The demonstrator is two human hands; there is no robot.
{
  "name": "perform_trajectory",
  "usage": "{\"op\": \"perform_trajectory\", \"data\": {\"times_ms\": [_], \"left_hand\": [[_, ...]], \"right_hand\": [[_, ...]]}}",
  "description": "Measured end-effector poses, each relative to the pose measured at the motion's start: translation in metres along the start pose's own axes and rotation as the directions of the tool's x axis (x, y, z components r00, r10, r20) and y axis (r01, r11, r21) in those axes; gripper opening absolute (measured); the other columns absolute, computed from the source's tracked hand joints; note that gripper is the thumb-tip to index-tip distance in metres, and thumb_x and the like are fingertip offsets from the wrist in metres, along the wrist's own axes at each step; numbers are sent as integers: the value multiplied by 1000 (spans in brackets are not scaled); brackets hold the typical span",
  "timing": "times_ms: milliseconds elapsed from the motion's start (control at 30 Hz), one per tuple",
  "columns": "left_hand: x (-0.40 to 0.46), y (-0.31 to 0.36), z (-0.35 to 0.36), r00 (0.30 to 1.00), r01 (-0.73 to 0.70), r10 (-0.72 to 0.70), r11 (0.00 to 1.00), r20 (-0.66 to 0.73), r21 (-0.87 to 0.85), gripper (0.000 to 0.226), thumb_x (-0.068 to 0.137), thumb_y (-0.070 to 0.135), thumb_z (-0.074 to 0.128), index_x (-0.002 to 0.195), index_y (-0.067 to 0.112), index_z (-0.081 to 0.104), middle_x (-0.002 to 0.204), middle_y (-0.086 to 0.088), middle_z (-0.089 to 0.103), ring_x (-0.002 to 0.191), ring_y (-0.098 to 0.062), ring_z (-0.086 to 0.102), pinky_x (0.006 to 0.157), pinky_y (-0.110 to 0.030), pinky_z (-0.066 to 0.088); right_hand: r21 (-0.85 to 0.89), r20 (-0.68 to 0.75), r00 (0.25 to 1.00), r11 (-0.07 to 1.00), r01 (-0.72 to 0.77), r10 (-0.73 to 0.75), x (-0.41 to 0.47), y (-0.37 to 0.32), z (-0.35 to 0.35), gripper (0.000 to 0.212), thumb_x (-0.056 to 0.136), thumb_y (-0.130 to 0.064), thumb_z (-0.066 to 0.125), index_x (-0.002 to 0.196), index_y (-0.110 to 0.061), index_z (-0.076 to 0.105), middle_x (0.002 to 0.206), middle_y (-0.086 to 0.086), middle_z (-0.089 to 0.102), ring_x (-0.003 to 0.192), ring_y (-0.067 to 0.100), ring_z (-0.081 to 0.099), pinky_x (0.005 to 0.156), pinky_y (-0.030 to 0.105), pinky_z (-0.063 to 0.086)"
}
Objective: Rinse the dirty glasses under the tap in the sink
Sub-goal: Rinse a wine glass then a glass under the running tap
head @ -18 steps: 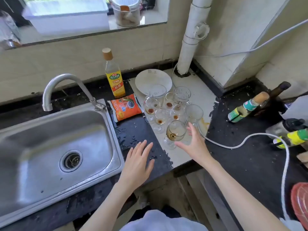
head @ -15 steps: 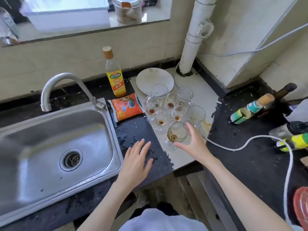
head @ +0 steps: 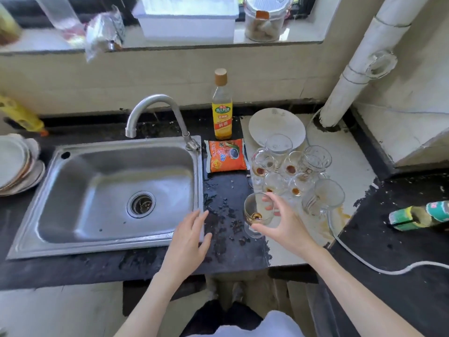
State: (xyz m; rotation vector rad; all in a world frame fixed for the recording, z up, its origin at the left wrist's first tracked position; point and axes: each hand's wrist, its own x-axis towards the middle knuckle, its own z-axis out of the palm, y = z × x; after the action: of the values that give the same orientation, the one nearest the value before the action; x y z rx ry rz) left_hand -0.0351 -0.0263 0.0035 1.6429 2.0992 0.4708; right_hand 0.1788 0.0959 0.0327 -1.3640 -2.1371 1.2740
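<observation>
1. The right hand (head: 284, 226) curls its thumb and fingers round the bowl of a clear stemmed glass with brown dregs (head: 256, 214), which stands upright, stem vertical, on the dark counter to the right of the stainless steel sink (head: 80, 242).
2. The left hand (head: 190, 239) holds nothing; its fingers are straight and spread, lying over the sink's front right corner.
3. The held glass lies right of the sink basin, so I judge the next move to be a carry leftward toward the curved metal tap (head: 155, 108), whose spout hangs over the sink's back edge.
4. The right hand is the nearer one to the glass; the left is nearer the sink.
5. The other dirty clear glasses (head: 291, 171) cluster behind the held one, farther right of the sink, beside a white plate (head: 277, 124).
</observation>
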Motion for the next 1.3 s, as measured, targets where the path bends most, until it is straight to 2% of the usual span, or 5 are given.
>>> {"op": "perform_trajectory", "data": {"times_ms": [467,733,1000,1200,1300], "left_hand": [[-26,-78,-63,926,281,-366,831,-92,-481,58,83,34,66,135,25,40,131,18,42,121,3,34,100,-15,25],[-2,-156,-88,876,292,-443,803,-192,-520,37,83,31,67,118,22,57,110,14,56,112,-9,50,103,-41,36],[31,-183,-103,885,311,-452,753,-111,-580,47,78,44,67,119,27,53,110,19,57,99,4,47,89,-22,20],[52,-191,-99,888,301,-456,674,-59,-675,38,67,55,67,98,39,53,88,21,63,88,7,56,96,-47,40],[59,-196,-92,898,313,-440,655,-10,-687,53,62,63,70,103,32,57,81,22,63,82,5,56,93,-43,43]], "right_hand": [[252,227,968,966,51,-111,80,-132,114,66,72,-32,79,128,-23,45,114,-8,56,95,11,62,82,27,51],[337,105,988,931,-142,113,116,-180,209,56,70,-35,79,114,-23,45,105,-5,57,86,12,61,80,26,48],[340,25,967,907,-249,255,136,-205,244,57,72,-37,77,116,-21,43,107,-7,53,90,7,54,70,13,40],[329,90,956,897,-295,281,149,-192,246,57,75,-36,75,117,-23,40,106,-10,51,84,-2,52,67,9,40],[330,152,948,889,-316,281,157,-180,247,60,75,-34,75,122,-21,42,111,-8,53,87,3,57,69,10,42]]}}
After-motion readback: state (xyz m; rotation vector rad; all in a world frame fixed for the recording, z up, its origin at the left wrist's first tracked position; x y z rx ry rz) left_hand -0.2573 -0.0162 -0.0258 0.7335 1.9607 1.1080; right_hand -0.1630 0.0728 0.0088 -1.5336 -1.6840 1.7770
